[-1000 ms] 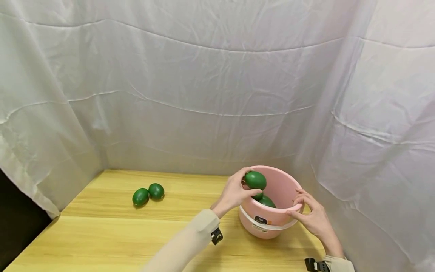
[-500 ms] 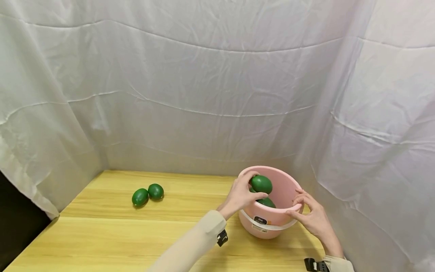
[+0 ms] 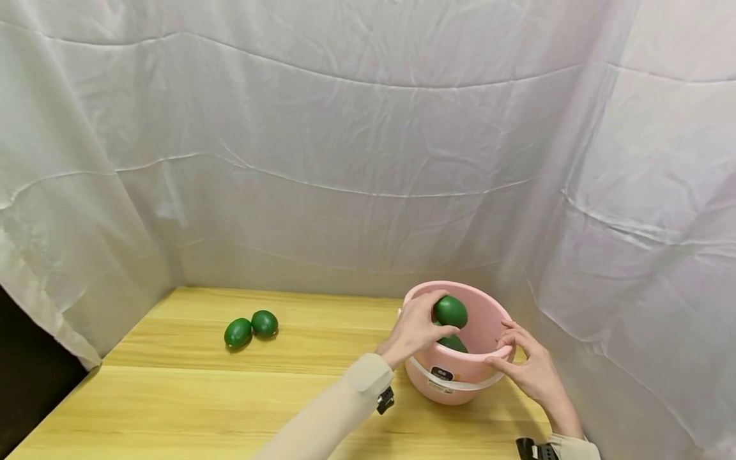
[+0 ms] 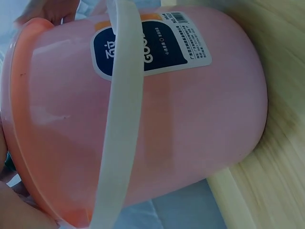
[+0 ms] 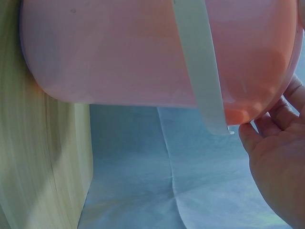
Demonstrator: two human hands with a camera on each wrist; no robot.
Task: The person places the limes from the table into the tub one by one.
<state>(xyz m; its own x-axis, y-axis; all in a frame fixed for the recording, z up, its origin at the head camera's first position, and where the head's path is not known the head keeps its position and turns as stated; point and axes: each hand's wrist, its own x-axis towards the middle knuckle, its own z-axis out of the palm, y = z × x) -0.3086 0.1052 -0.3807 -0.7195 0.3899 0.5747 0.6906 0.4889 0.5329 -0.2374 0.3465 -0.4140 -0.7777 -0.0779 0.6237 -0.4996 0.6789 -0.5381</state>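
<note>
A pink bucket (image 3: 454, 361) with a white handle (image 4: 125, 109) and a dark label stands at the right of the wooden table. My left hand (image 3: 416, 326) reaches over its left rim and holds a smooth dark green avocado-like fruit (image 3: 451, 312) between thumb and fingers, inside the mouth of the bucket. Below it, another green fruit (image 3: 453, 344) lies in the bucket, partly hidden by the rim. With thumb outside and fingers inside, my right hand (image 3: 526, 364) pinches the bucket's right rim, as the right wrist view also shows.
Two more green fruits, one left (image 3: 238, 333) and one right (image 3: 264, 324), lie side by side on the wooden table (image 3: 190, 396) at the left. White cloth (image 3: 345, 140) hangs behind the table and along both sides.
My left hand has moved right with the green fruit, from the bucket's left rim further in over its mouth. The right hand and the bucket have stayed in place.
</note>
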